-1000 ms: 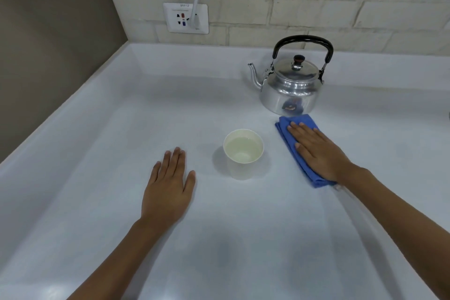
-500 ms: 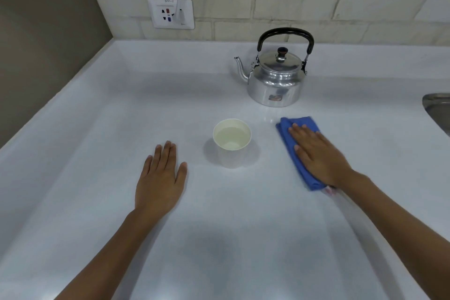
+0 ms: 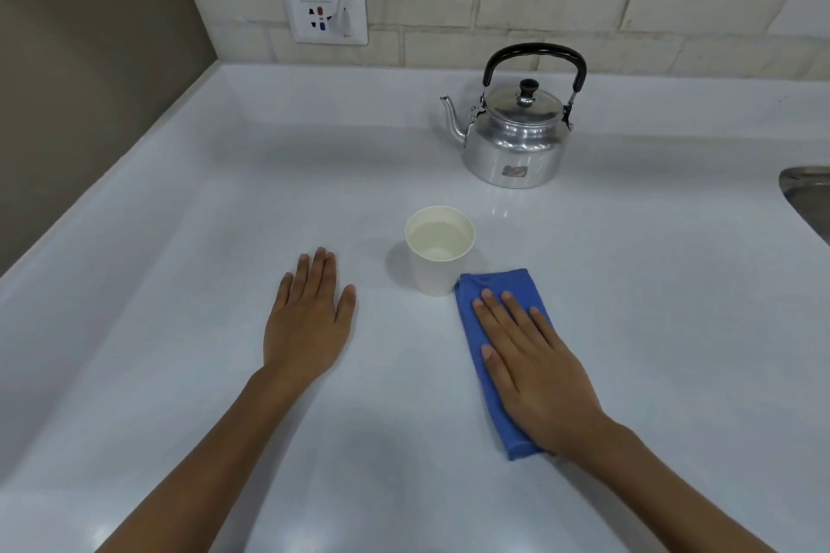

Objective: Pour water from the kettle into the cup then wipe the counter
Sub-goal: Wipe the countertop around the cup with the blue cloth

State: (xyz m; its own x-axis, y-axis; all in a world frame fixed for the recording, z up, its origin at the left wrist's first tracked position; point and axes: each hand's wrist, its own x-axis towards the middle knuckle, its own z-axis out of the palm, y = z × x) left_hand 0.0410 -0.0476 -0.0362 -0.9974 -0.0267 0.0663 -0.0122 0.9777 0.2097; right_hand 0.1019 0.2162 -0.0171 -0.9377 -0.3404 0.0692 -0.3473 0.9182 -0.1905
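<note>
A silver kettle [image 3: 516, 139] with a black handle stands upright at the back of the white counter [image 3: 179, 283], spout pointing left. In front of it a white paper cup [image 3: 439, 251] holds water. My right hand [image 3: 530, 368] lies flat, palm down, on a folded blue cloth [image 3: 496, 285] whose far corner touches the cup's right side. My left hand [image 3: 310, 319] rests flat on the counter left of the cup, fingers together, holding nothing.
A wall socket [image 3: 325, 16] with a white plug and cable sits on the tiled back wall. The steel rim of a sink [image 3: 806, 189] shows at the right edge. A brown side wall borders the counter on the left.
My right hand has slid the blue cloth back from the kettle toward me and leftward, up against the cup. The left hand stays flat in place.
</note>
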